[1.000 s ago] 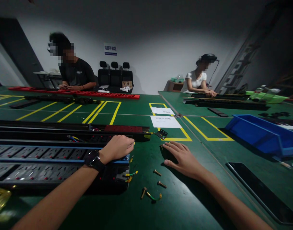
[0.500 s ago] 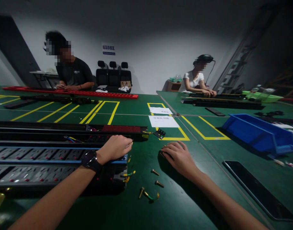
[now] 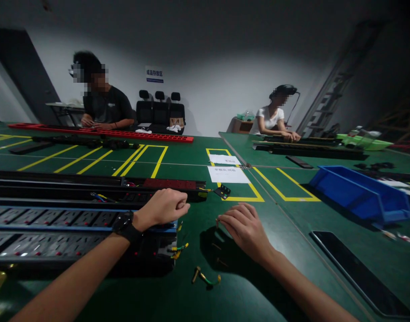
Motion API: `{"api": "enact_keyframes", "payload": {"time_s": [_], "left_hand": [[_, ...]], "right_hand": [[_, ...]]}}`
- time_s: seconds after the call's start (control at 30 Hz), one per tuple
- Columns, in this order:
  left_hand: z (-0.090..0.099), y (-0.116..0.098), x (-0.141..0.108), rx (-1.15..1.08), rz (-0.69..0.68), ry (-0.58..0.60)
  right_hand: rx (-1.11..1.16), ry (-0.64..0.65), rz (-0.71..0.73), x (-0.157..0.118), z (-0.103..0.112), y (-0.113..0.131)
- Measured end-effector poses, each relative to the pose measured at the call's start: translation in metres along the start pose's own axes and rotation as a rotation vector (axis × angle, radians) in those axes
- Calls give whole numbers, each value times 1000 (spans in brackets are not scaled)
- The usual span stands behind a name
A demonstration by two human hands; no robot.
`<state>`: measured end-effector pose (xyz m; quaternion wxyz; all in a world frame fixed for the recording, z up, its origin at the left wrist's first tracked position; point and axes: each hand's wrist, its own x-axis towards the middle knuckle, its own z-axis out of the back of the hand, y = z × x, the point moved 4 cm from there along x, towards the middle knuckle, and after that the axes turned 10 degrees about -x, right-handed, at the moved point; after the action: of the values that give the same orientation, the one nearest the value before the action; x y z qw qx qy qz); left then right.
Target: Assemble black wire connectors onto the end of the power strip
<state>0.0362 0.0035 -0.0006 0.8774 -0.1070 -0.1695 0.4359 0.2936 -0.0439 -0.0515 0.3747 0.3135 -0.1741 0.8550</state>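
Note:
My left hand (image 3: 164, 206), with a watch on its wrist, is curled closed above the right end of the black power strips; what its fingers hold, if anything, is hidden. My right hand (image 3: 247, 230) hovers over the green table, thumb and fingertips pinched on something small and thin that I cannot make out. In its shadow lie two brass-coloured bolts (image 3: 221, 262). Closer to me is another bolt (image 3: 196, 274) beside a short green-yellow wire (image 3: 209, 281). The near power strip (image 3: 73, 243) has wire ends (image 3: 179, 248) sticking out at its right end.
A black phone (image 3: 355, 273) and a blue bin (image 3: 362, 192) are on the right. White paper sheets (image 3: 229, 175) lie ahead, near a small black plate (image 3: 222, 191). Across the table, two people work at a red rail (image 3: 141, 135) and black rails (image 3: 312, 150).
My right hand has come left and nearer to me, its fingers drawing together, and its shadow now covers two bolts. The left hand has shifted slightly right, fingers more curled.

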Motion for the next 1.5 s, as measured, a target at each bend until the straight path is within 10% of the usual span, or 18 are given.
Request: {"api": "enact_keyframes", "payload": {"time_s": [0.27,0.67,1.13,1.5], "left_hand": [[-1,-59,-7,-232,-167,128],[-16,-64,-9,-387,-194,161],[9,34,14,-484,259,-214],[9,37,14,-538,259,-318]], "right_hand": [[2,-173,126,3,15,32],[30,-251,173,4,18,38],[176,-178,-24,0,7,18],[261,-110,-39,0,2,14]]}}
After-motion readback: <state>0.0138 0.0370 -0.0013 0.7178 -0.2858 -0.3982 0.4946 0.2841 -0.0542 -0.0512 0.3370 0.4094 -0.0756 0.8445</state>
